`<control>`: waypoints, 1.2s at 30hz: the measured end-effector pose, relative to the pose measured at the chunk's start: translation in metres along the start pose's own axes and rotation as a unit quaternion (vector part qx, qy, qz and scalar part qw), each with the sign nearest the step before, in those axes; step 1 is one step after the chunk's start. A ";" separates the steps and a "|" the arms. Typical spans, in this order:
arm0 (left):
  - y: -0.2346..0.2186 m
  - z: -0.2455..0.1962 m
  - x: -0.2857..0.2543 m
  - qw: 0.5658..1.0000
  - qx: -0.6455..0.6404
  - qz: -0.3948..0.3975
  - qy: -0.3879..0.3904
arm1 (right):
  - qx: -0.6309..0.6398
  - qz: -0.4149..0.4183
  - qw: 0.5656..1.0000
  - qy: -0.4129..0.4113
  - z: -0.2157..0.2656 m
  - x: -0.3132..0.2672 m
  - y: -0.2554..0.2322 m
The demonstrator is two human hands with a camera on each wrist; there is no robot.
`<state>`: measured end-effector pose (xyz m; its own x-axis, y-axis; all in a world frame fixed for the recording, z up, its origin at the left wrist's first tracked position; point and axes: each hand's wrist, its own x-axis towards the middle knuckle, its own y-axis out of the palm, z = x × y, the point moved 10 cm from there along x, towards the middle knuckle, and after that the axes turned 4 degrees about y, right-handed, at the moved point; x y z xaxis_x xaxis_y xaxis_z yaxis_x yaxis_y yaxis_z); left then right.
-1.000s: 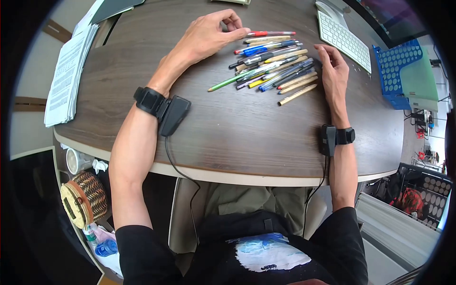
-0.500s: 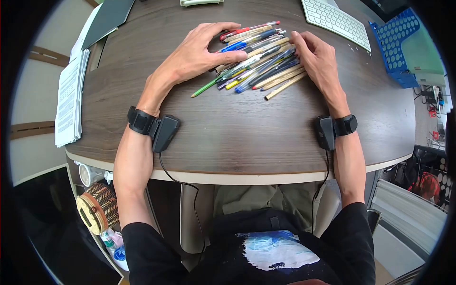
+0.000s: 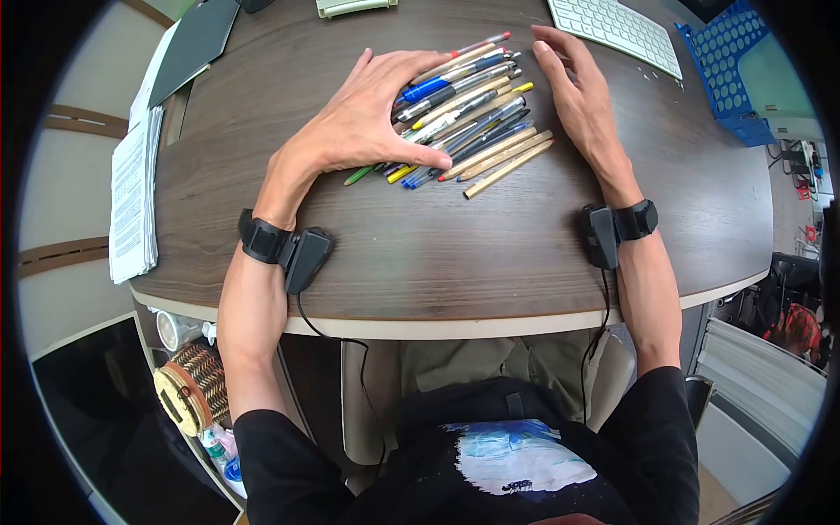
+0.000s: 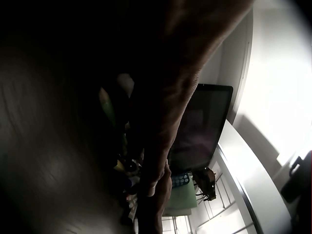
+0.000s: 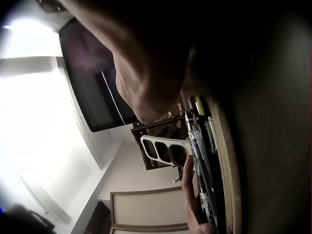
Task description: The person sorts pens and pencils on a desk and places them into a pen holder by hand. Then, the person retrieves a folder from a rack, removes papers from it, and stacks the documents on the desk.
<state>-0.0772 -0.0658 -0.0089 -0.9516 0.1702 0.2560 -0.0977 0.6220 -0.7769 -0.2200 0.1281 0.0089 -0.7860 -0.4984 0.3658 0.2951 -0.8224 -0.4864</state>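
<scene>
A bundle of pens and pencils (image 3: 468, 109) lies slanted across the desk, roughly side by side. My left hand (image 3: 363, 118) spans its left end, fingers along the far side by a red pen and thumb over the near pens. Beneath that hand pokes out the tip of a green pencil (image 3: 357, 175), also seen as a green pencil (image 4: 106, 106) in the left wrist view. Just off the right ends, my right hand (image 3: 584, 101) stands on its edge with fingers loosely bent, holding nothing. A bare wooden pencil (image 3: 509, 169) lies nearest to me.
Beyond the right hand are a white keyboard (image 3: 617, 33) and a blue perforated basket (image 3: 722, 57). Stacked papers (image 3: 134, 201) and a dark folder (image 3: 194, 52) lie at the left. The desk's pale front edge (image 3: 437, 327) runs below the forearms.
My left hand has come down from the red pen to span the bundle's left side. The right hand touched the right ends, then drew off. The pens lie closer together.
</scene>
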 end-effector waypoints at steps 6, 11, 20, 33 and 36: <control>0.010 -0.002 -0.002 0.999 0.022 0.029 -0.005 | -0.037 0.083 0.996 0.005 -0.005 -0.003 0.015; 0.011 -0.009 -0.001 0.998 0.028 0.053 0.005 | -0.040 0.091 0.995 -0.010 0.001 0.000 0.014; 0.017 -0.034 -0.008 0.997 0.025 0.054 0.042 | -0.037 0.112 0.992 -0.051 0.007 -0.004 0.021; 0.026 -0.043 -0.011 0.996 0.081 0.019 0.016 | -0.111 0.156 0.974 -0.117 0.024 -0.014 0.040; 0.027 -0.039 -0.011 0.998 0.061 0.027 0.021 | -0.056 0.188 0.978 -0.068 0.021 -0.017 0.040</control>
<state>-0.0584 -0.0211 -0.0098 -0.9437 0.2344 0.2336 -0.0840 0.5132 -0.8541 -0.1836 0.0976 -0.0003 -0.5512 -0.7982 0.2432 0.4821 -0.5425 -0.6880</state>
